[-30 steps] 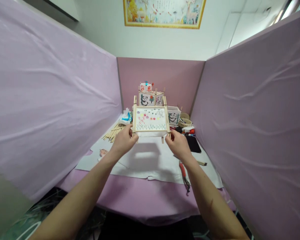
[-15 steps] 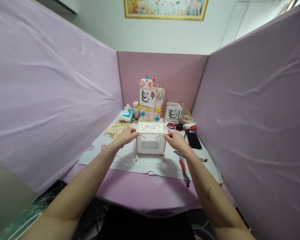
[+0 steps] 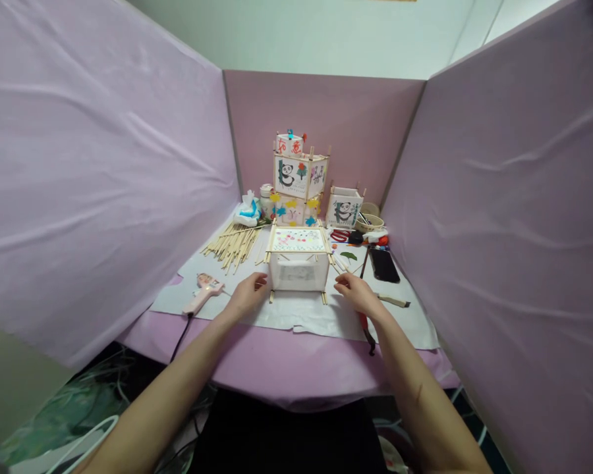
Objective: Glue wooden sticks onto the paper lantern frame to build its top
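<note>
A box-shaped lantern frame [image 3: 299, 271] of thin wooden sticks and white paper stands on the table in front of me. Its top panel carries small coloured flower drawings, and a grey smudge shows on the front. My left hand [image 3: 250, 293] is close beside its lower left side, fingers loosely bent and holding nothing I can see. On the other side, my right hand [image 3: 356, 293] hovers a little apart from the frame, fingers slightly spread. Red-handled pliers [image 3: 364, 322] lie partly hidden under the right hand and forearm.
Behind stands a tiered paper lantern [image 3: 291, 178] with panda drawings, beside a smaller panda lantern [image 3: 344, 208]. Left are wooden sticks [image 3: 233, 245] and a pink glue gun [image 3: 202, 297]. A phone [image 3: 384, 265], a wooden-handled tool [image 3: 394, 300] and a basket [image 3: 369, 222] sit right.
Both hands have let go of the lantern frame's upper corners and moved down beside its lower sides. The camera view has tilted downward, and the glue gun now shows fully.
</note>
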`<state>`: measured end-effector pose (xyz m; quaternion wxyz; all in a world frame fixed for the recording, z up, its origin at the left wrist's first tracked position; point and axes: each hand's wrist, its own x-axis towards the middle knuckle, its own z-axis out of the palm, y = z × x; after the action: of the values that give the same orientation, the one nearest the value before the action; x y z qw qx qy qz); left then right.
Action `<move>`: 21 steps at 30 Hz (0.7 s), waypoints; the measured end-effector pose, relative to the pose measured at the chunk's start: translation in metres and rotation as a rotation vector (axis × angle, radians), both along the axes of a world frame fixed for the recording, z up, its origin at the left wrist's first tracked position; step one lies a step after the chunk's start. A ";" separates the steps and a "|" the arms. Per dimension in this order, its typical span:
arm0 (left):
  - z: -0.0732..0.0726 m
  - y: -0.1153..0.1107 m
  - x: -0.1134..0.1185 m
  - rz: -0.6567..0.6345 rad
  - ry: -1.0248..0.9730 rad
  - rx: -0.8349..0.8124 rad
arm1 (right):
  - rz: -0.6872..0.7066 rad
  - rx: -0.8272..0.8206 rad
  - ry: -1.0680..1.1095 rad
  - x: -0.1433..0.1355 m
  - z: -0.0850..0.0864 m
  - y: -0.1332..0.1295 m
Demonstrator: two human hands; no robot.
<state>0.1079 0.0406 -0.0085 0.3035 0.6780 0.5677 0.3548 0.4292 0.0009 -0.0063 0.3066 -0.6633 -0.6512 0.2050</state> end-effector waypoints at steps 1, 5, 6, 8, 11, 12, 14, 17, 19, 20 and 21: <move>-0.002 -0.001 0.004 -0.006 0.029 0.032 | 0.013 0.005 -0.008 -0.003 -0.003 0.002; -0.002 0.000 0.015 -0.024 0.182 0.167 | 0.046 0.006 -0.026 -0.012 -0.008 0.009; -0.001 0.000 0.016 -0.025 0.207 0.186 | 0.048 0.008 -0.027 -0.013 -0.008 0.010; -0.001 0.001 0.017 -0.019 0.229 0.198 | 0.049 0.020 -0.022 -0.014 -0.009 0.012; -0.002 0.002 0.018 -0.010 0.247 0.218 | 0.041 0.048 0.012 -0.015 -0.009 0.016; -0.003 0.003 0.018 -0.008 0.254 0.230 | 0.038 0.057 0.026 -0.015 -0.009 0.016; -0.005 0.004 0.019 -0.004 0.269 0.249 | 0.035 0.071 0.047 -0.017 -0.008 0.018; -0.007 0.005 0.020 0.008 0.287 0.256 | 0.043 0.080 0.058 -0.019 -0.007 0.018; -0.008 0.005 0.020 0.008 0.289 0.261 | 0.042 0.073 0.061 -0.020 -0.007 0.018; -0.008 0.005 0.019 0.007 0.287 0.264 | 0.040 0.071 0.061 -0.020 -0.007 0.017; -0.008 0.004 0.019 0.003 0.282 0.265 | 0.039 0.069 0.060 -0.020 -0.007 0.017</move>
<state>0.1272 0.0450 -0.0164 0.1283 0.7541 0.5540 0.3285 0.4091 0.0180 -0.0137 0.3448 -0.6332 -0.6610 0.2082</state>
